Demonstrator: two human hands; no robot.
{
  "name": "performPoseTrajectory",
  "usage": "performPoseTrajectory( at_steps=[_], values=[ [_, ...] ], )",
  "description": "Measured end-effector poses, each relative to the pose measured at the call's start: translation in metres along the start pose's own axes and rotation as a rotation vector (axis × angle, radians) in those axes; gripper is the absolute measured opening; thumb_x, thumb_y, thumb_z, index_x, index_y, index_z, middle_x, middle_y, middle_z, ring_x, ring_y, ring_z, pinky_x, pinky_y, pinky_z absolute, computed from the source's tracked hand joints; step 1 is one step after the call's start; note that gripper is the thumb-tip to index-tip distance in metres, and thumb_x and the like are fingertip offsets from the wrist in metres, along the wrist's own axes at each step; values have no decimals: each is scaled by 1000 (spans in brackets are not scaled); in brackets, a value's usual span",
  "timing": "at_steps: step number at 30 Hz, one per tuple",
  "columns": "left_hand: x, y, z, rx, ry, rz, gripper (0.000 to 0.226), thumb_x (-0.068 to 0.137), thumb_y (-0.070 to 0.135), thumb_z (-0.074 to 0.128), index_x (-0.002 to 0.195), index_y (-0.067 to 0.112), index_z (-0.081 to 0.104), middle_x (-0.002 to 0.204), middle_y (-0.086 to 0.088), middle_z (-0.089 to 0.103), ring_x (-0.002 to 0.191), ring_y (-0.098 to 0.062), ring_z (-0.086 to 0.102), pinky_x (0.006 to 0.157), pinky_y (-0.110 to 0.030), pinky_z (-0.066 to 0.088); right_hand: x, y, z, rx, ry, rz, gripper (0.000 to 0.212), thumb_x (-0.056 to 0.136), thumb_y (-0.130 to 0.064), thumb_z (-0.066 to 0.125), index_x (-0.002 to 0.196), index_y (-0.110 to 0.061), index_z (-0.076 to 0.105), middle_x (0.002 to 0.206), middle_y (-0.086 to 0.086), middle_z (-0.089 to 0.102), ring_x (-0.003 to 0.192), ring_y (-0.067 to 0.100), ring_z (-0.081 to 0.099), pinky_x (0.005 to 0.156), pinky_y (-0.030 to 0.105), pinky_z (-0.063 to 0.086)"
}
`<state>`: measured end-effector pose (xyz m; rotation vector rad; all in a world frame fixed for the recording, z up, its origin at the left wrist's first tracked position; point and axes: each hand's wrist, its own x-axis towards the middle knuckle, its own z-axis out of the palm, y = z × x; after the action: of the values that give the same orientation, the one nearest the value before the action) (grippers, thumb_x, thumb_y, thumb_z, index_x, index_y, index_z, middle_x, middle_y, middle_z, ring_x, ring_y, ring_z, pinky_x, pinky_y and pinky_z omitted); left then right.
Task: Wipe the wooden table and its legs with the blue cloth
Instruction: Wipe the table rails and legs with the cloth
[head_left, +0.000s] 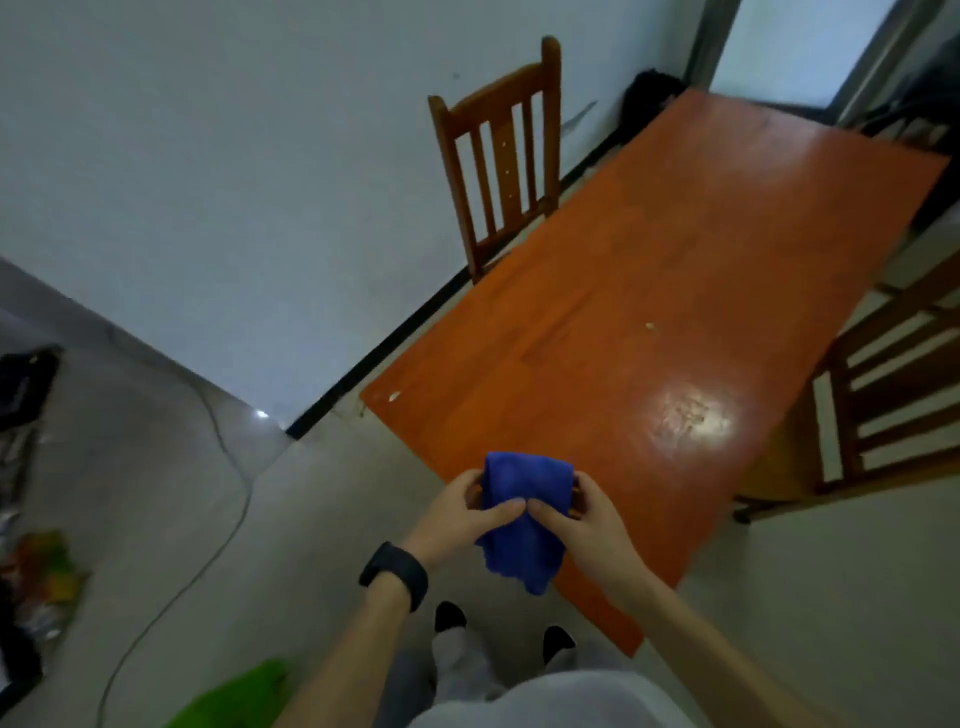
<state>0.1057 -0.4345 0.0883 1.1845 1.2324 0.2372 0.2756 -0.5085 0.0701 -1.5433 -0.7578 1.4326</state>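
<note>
The desk is a long rectangle of orange-brown wood with a glossy surface; a bright round reflection of light lies on it toward 3 o'clock from the hands. Two small pale specks sit on the wood, one near the middle and one at the near left corner. The blue cloth looks soft and fuzzy, like microfibre, and it is folded into a thick bundle with a wavy lower edge that hangs down.

Both forearms reach forward from 6 o'clock. The left hand has a black band on its wrist. The right hand comes in from 5 o'clock. Both hands are closed on the blue cloth, each one grasping a side, and the two thumbs meet on the front of the fabric.

The blue cloth is between the hands, above the near edge of the desk; I cannot tell if it touches the wood. A wooden chair with a slatted back stands at 12 o'clock beside the desk, against the pale wall. Another slatted chair is at 3 o'clock.
</note>
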Motion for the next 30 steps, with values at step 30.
performPoseTrajectory(
  at_steps=[30],
  values=[
    [205,-43,-298,1521,-581,531,61,97,40,54,151,27,29,156,-5,29,137,-29,37,112,-41,36,37,122,352,716,1276,260,31,97,-12,60,127,-12,54,107,5,64,86,15,63,61,26,47]
  ],
)
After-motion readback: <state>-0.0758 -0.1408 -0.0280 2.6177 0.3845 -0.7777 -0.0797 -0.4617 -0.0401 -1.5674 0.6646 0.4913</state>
